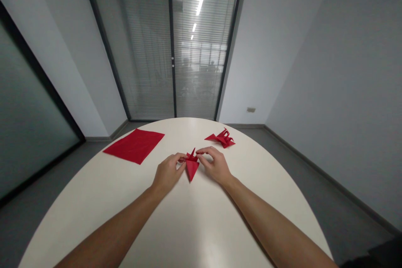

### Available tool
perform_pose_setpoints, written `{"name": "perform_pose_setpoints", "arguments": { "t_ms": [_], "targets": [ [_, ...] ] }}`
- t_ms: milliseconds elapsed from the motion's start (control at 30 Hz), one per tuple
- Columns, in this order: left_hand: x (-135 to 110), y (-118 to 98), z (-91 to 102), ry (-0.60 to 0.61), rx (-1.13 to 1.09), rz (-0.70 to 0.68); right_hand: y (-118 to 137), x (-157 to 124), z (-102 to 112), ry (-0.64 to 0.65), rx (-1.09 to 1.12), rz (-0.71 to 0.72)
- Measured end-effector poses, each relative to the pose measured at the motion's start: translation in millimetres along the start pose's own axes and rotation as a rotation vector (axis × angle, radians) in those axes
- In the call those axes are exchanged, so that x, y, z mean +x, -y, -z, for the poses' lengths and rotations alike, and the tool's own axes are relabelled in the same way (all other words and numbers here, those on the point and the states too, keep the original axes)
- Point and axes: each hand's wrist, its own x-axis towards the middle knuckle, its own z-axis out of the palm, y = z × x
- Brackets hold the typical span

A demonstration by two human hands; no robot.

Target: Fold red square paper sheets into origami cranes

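Observation:
A small folded red paper figure (192, 168) is between my two hands over the middle of the table. One flap points toward me and a thin spike rises at its far side. My left hand (169, 171) pinches its left edge between thumb and fingers. On the opposite side, my right hand (216, 164) has thumb and index finger closed at the figure's upper right edge. The fingertips partly cover both edges of the paper.
A flat red paper sheet (135, 146) lies at the left on the round white table (194, 226). Several folded red paper pieces (223, 138) sit close together at the back right. Beyond the table's far edge are glass panels with blinds (150, 71).

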Motion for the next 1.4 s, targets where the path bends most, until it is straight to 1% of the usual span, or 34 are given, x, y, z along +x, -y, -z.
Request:
{"name": "perform_pose_setpoints", "arguments": {
  "t_ms": [200,333,500,667,900,1100,1267,1400],
  "targets": [
    [0,1,0.6,-0.003,0.023,-0.024,5,2,2,0.027,-0.007,0.1],
    [-1,1,-0.1,0.01,0.048,-0.036,7,2,3,0.008,-0.031,0.161],
    [-2,1,-1.1,0.025,0.082,-0.063,9,0,3,0.024,-0.049,0.179],
    [-2,1,-0.1,0.015,0.09,-0.064,12,0,3,0.091,-0.036,0.197],
    [-1,2,-1.4,0.004,0.089,-0.066,11,-1,2,0.139,-0.031,0.179],
    [-2,1,0.0,0.006,0.04,-0.066,12,-1,2,0.103,-0.057,0.126],
    [-2,2,-1.4,0.003,0.015,-0.094,13,-1,1,0.074,-0.033,0.072],
    [-1,4,-3.8,-0.014,-0.015,-0.107,10,-2,0,0.082,-0.027,0.057]
  ]
}}
